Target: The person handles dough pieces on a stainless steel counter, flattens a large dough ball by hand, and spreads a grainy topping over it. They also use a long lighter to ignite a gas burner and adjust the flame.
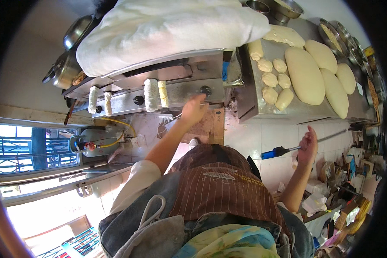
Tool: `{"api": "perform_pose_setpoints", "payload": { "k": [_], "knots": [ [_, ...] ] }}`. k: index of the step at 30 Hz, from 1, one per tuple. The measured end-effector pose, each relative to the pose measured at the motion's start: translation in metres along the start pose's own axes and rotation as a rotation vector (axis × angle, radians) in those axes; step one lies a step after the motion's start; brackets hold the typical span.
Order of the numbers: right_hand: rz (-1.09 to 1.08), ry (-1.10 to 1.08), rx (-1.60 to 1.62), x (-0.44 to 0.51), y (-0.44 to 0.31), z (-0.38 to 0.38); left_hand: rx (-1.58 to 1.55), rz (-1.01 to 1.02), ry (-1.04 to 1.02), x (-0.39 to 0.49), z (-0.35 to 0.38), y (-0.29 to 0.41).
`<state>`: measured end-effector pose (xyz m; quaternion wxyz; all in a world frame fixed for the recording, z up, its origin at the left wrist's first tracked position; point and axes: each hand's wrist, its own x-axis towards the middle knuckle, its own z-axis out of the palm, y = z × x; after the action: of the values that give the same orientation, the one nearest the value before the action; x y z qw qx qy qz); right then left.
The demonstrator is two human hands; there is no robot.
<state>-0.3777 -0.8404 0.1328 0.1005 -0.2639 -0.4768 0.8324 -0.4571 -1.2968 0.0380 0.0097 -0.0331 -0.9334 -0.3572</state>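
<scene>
My left hand [193, 109] reaches to the stove's front panel [180, 93], its fingertips at a black control knob [205, 90]. My right hand [308, 148] grips the metal stem of a long-necked gas lighter, whose blue and black handle [275, 152] points left. The stem's far end runs out to the right, over the tiled floor. A thick white cloth [167, 35] covers the top of the stove. White-wrapped handles [151, 95] stick out from the front, with yellowish wrapped ones [163, 93] beside them.
Right of the stove, a steel worktable [271, 109] bears several small dough pieces [270, 79] and large dough slabs [304, 75]. Metal bowls [333, 37] stand behind. A gas cylinder [103, 142] with a yellow hose is at left. Flattened cardboard [213, 125] lies on the floor; clutter [329, 200] fills the lower right.
</scene>
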Motion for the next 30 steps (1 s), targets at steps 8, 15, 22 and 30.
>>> {"api": "perform_pose_setpoints", "payload": {
  "k": [8,15,22,30],
  "knots": [
    [0.417,0.041,0.407,-0.026,0.024,-0.098,0.308,0.107,0.106,0.054,0.001,0.013],
    [0.253,0.275,0.549,-0.079,0.072,-0.111,0.483,0.312,0.063,0.036,0.021,0.0],
    [0.149,0.461,0.53,-0.148,0.092,-0.124,0.505,0.435,0.07,0.019,0.03,-0.001],
    [0.016,0.795,0.465,-0.226,0.124,-0.128,0.479,0.537,-0.002,0.035,0.018,-0.011]
  ]
}}
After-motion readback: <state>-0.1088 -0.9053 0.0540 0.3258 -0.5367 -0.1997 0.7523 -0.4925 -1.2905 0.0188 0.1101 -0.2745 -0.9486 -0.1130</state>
